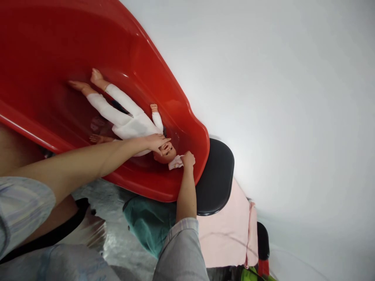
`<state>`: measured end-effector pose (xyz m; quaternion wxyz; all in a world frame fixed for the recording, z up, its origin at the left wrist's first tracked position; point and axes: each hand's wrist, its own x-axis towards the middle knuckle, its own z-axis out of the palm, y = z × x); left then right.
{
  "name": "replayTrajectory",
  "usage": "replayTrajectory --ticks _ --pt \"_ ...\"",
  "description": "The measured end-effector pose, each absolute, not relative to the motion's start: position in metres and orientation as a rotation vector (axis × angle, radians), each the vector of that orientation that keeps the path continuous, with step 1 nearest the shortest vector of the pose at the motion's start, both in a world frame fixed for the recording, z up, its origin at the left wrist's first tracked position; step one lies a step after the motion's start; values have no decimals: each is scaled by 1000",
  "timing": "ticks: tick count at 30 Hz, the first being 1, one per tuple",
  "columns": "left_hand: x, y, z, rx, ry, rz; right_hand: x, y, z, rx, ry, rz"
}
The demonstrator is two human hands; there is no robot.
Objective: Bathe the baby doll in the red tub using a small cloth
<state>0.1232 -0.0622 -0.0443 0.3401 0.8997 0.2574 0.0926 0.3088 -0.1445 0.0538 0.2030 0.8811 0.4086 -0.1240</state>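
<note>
A baby doll (pixel 137 125) in a white suit lies on its back inside a red tub (pixel 164 97), its head towards the tub's narrow end. My left hand (pixel 155 142) reaches across the doll's chest and grips its chin and neck between thumb and fingers. Just past the top of the doll's head, my right hand (pixel 189 159) is closed on a small pale pink cloth (pixel 176 162). One edge of the cloth is close to the doll's head; whether they touch, I cannot tell. The doll's bare feet point to the upper left.
Beside the tub's narrow end is a black stool seat (pixel 215 175). Pink fabric (pixel 225 226) hangs beyond it, and green fabric (pixel 150 222) lies below the tub. A white wall (pixel 278 97) rises along the right. Part of a bright green thing (pixel 249 274) shows at the bottom.
</note>
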Motion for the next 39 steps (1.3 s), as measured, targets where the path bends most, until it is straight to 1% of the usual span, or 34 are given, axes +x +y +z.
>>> replayTrajectory --ticks 4,7,10,15,18,21,23,26,28,34,39 --pt "122 -65 -33 2394 656 161 312 -142 59 2594 1230 -199" --pt "120 -66 -27 2372 669 242 314 -141 56 2651 1438 -143" --pt "120 -68 -22 2334 755 384 313 -140 51 2634 1773 -153" --pt "122 -67 -7 2319 862 570 298 -139 42 2399 2104 -391" --pt "120 -64 2 2318 892 481 290 -139 36 2317 2221 -551" --pt "113 -64 15 2260 1078 374 292 -139 30 2322 2382 -559" --pt "105 -63 24 2247 1231 408 296 -139 26 2304 2434 -590" --pt "96 -59 30 2297 1357 518 298 -140 19 2173 2351 -797" --pt "95 -55 27 2357 1360 516 294 -141 14 2079 2226 -924" --pt "113 -58 -14 2407 1065 189 283 -140 8 2046 1969 -1056" --pt "133 -63 -45 2314 897 249 285 -139 9 2041 1979 -1050"
